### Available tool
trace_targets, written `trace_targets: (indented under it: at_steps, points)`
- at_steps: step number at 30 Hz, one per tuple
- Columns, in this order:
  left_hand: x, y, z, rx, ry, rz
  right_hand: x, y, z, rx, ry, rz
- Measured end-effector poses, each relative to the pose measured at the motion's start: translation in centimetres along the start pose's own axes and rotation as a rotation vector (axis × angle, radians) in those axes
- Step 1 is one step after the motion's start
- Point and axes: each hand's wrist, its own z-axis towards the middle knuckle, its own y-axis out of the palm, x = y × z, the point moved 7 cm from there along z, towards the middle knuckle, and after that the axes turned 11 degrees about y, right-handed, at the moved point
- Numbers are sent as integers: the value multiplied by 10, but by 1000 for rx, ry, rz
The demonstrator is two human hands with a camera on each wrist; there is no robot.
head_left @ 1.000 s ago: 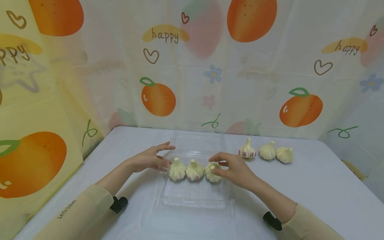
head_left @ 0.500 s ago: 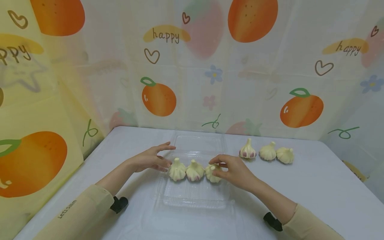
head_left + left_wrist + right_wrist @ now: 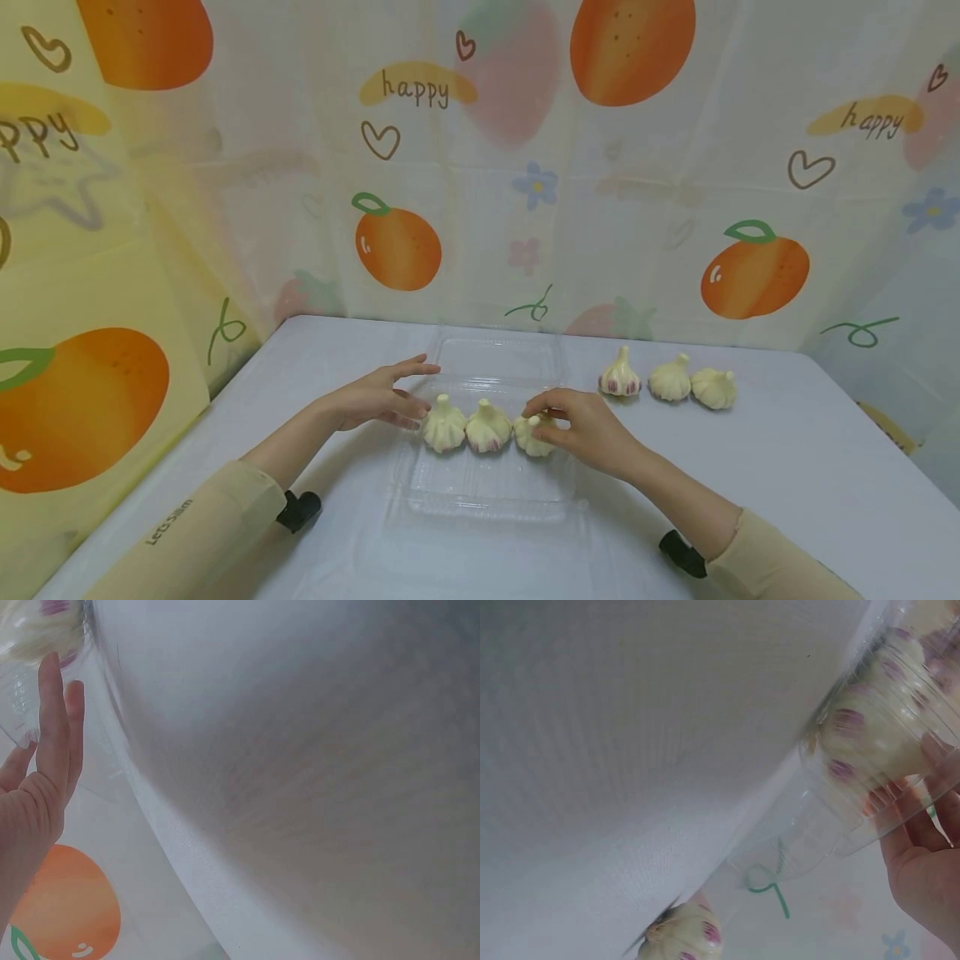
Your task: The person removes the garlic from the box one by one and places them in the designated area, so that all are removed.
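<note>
Through the head camera I saw the left hand (image 3: 375, 398) reach in from the left, its fingers relaxed and spread, the tips right beside the left bulb (image 3: 444, 427); whether they touched it I could not tell. The right hand (image 3: 592, 427) came in from the other side, bent at the knuckles, thumb and fingers pinching the right bulb (image 3: 531, 443). Between them sat the middle bulb (image 3: 488, 428), all three garlic bulbs in one row inside a clear plastic container (image 3: 487, 507). I had the container on a white-covered table (image 3: 720, 492), with three spare bulbs (image 3: 669, 380) lined up toward its far right. Behind hung a pale backdrop (image 3: 637, 175) printed with oranges, hearts and "happy"; yellow tinted its left side.
</note>
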Motion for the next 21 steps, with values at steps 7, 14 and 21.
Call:
trace_targets:
  at_steps: [7,14,21]
  points:
    - [-2,-1,1,-3,3,1,1,0,0,-2,2,-3]
    - [-2,-1,2,-4,7,2,1,0,0,4,-4,-10]
    - [-1,0,1,-4,6,10,2,-1,0,5,3,10]
